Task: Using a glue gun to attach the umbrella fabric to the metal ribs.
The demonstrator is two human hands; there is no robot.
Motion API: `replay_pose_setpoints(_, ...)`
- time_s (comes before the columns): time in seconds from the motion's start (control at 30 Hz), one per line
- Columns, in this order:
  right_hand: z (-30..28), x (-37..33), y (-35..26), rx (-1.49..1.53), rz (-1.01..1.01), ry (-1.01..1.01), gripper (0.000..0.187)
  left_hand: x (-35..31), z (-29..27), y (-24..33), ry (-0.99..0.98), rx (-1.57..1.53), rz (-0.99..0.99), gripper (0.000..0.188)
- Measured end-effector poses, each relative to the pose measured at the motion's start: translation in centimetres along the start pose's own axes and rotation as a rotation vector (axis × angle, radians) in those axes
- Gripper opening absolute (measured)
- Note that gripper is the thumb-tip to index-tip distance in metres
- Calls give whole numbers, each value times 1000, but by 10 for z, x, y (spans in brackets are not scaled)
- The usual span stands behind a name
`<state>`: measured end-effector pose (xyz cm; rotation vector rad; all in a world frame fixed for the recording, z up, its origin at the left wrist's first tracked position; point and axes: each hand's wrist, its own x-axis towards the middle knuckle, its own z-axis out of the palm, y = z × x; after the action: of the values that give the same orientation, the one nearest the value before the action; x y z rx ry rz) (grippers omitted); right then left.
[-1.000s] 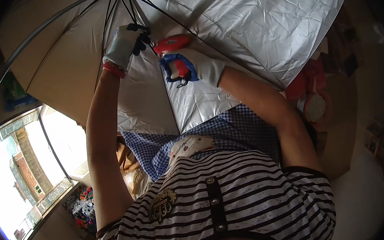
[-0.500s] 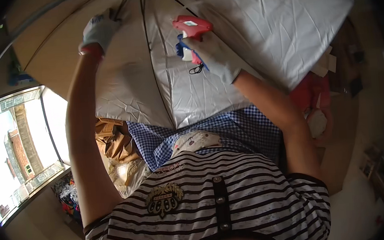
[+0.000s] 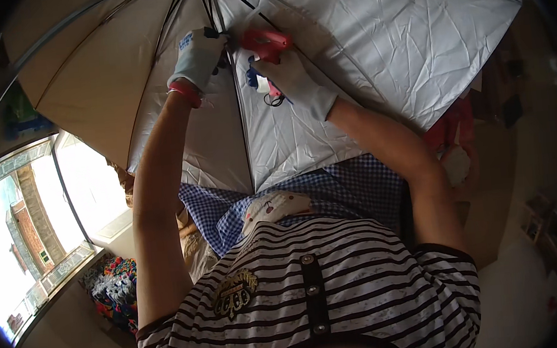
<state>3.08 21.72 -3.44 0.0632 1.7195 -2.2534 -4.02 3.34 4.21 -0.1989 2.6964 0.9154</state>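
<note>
An open umbrella point(image 3: 380, 46) with a silver inner lining and black ribs fills the upper part of the view. My left hand point(image 3: 199, 58), in a white glove with a red cuff, grips a rib close to where the ribs meet. My right hand point(image 3: 293, 76), also in a white glove, holds a red gun-shaped tool point(image 3: 267, 41). The tool's tip points at the ribs right beside my left hand. Both my arms are raised from a black-and-white striped shirt point(image 3: 315, 290).
A blue checked cloth point(image 3: 352, 187) lies under the umbrella's edge. A bright window point(image 3: 11, 217) is at the left, with a colourful pile point(image 3: 113, 291) below it. Red things point(image 3: 450, 129) sit at the right by a wall.
My left hand has moved right, back to the ribs near the centre. My right hand keeps the red tool up at the same spot.
</note>
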Motion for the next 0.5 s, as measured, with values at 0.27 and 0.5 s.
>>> replay_pose_setpoints(0.27, 43, -21, 22, 74, 169, 180, 24, 3, -9, -2, -119, -161, 2, 19)
replay_pose_setpoints(0.5, 45, -38, 19, 16, 263, 132, 21, 6, -13, 1, -205, -101, 10, 18)
